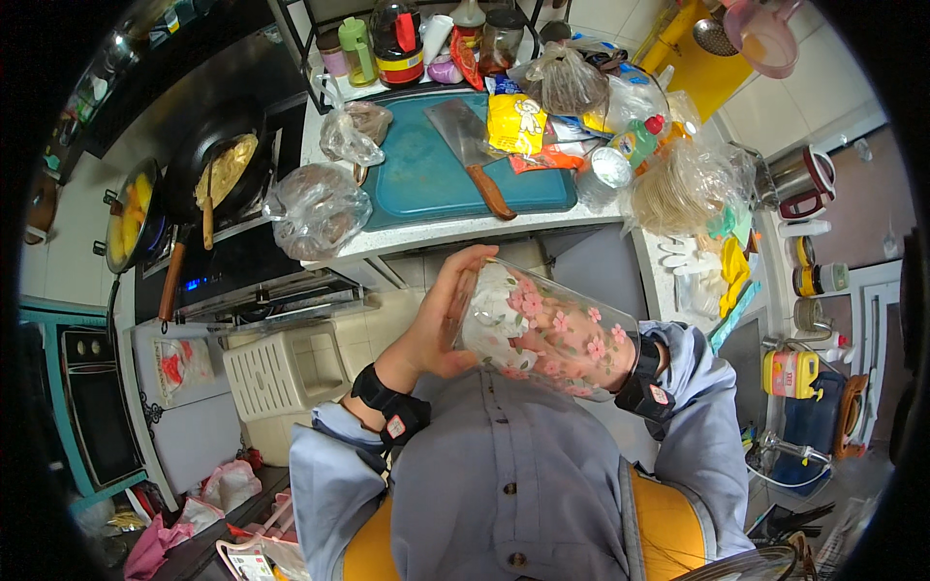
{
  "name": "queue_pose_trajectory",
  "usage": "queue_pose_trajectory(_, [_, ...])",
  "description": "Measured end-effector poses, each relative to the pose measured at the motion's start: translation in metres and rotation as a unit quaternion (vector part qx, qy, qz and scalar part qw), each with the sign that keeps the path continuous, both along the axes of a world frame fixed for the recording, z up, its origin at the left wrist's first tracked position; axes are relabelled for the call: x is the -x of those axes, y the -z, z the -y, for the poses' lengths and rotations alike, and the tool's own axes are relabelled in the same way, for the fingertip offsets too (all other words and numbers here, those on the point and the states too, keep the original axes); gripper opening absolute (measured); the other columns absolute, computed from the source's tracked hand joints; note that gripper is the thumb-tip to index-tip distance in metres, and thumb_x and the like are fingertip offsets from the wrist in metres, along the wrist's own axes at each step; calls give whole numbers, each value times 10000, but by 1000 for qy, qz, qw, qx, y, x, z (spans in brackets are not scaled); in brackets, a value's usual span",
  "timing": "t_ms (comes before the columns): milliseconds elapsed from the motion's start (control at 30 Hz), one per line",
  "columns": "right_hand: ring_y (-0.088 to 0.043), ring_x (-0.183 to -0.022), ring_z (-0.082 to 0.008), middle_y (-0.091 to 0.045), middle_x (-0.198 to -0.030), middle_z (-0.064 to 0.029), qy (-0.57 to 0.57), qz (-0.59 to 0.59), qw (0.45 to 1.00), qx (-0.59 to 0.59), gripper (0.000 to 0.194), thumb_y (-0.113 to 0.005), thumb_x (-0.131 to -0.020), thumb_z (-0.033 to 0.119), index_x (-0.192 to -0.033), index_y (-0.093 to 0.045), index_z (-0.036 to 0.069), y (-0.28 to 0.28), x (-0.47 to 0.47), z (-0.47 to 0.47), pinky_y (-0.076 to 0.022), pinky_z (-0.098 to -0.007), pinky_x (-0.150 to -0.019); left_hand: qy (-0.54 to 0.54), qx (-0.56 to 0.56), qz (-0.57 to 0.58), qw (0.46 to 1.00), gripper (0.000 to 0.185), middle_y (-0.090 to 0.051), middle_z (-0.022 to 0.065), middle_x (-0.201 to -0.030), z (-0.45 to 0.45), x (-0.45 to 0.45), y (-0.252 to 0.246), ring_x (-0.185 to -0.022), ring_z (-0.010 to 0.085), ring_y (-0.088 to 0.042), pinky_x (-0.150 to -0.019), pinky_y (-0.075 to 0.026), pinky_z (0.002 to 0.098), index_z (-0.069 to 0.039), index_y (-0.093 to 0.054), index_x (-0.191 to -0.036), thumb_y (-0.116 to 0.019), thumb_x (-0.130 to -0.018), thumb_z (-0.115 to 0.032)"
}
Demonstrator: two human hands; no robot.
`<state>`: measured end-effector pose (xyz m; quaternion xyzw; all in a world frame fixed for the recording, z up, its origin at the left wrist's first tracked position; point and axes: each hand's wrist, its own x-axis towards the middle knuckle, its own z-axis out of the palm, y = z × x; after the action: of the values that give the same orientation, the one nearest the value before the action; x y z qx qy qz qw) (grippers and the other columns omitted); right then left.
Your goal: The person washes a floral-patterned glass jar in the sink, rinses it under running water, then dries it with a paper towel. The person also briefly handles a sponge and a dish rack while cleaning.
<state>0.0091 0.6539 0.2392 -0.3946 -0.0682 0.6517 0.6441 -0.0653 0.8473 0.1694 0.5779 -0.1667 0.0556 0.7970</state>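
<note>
My left hand [443,319] grips the closed end of a clear glass jar [574,334] printed with pink flowers, tilted in front of my chest. Inside the jar is my right hand [559,338], seen through its wall, with a crumpled white cloth or paper [494,309] pressed towards the closed end. Black bands circle both wrists. Beyond the jar, on the counter, a cleaver with a wooden handle [490,191] lies on a blue-green cutting board [414,171].
A black wok [182,171] with food and a wooden-handled spatula sits on the stove at left, beside a pan of yellow food [131,214]. Plastic bags [320,207], bottles and a stack of thin round wrappers [665,192] crowd the counter. A beige step stool [269,374] stands on the floor.
</note>
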Motion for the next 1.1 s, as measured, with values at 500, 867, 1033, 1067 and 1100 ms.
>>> queue_pose_trajectory(500, [-527, -975, -179, -500, -1116, -23, -140, 659, 730, -114, 384, -566, -859, 57, -1228, -459, 46, 22, -8, -12, -484, -301, -697, 8, -8, -45, 999, 1017, -381, 87, -1259, 7, 1, -4, -1194, 197, -366, -1031, -243, 314, 6, -263, -1353, -759, -555, -382])
queue_pose_trajectory(867, [-438, -1171, -230, -434, -1294, -83, -80, 796, 582, -144, 562, -388, -948, 446, -1369, -351, 76, 19, -5, -1, -453, -339, -828, 18, 31, -109, 993, 965, -424, 93, -1236, -3, -4, -4, -1167, 186, -430, -998, -316, 293, -10, -299, -1352, -668, -626, -527])
queue_pose_trajectory(1033, [-416, -1223, -244, -418, -1334, -101, -68, 820, 556, -119, 552, -399, -937, 394, -1388, -325, 83, 30, -6, 1, -447, -350, -862, 5, 69, -150, 986, 1091, -462, 97, -1235, 2, -6, 0, -1158, 203, -475, -988, -361, 317, -13, -329, -1334, -700, -527, -647])
queue_pose_trajectory(1067, [-418, -1223, -249, -421, -1333, -104, -67, 820, 557, -113, 545, -405, -933, 376, -1385, -329, 82, 31, -5, 2, -445, -353, -867, -8, 81, -165, 983, 1151, -484, 99, -1223, 3, -7, 2, -1145, 207, -497, -978, -384, 323, -16, -339, -1327, -713, -479, -697])
queue_pose_trajectory(1100, [-419, -1222, -254, -423, -1332, -106, -66, 819, 559, -108, 538, -412, -928, 359, -1382, -334, 81, 32, -5, 2, -443, -356, -872, -9, 83, -170, 982, 1152, -486, 99, -1224, 4, -7, 3, -1144, 204, -500, -976, -388, 323, -18, -338, -1328, -718, -477, -695])
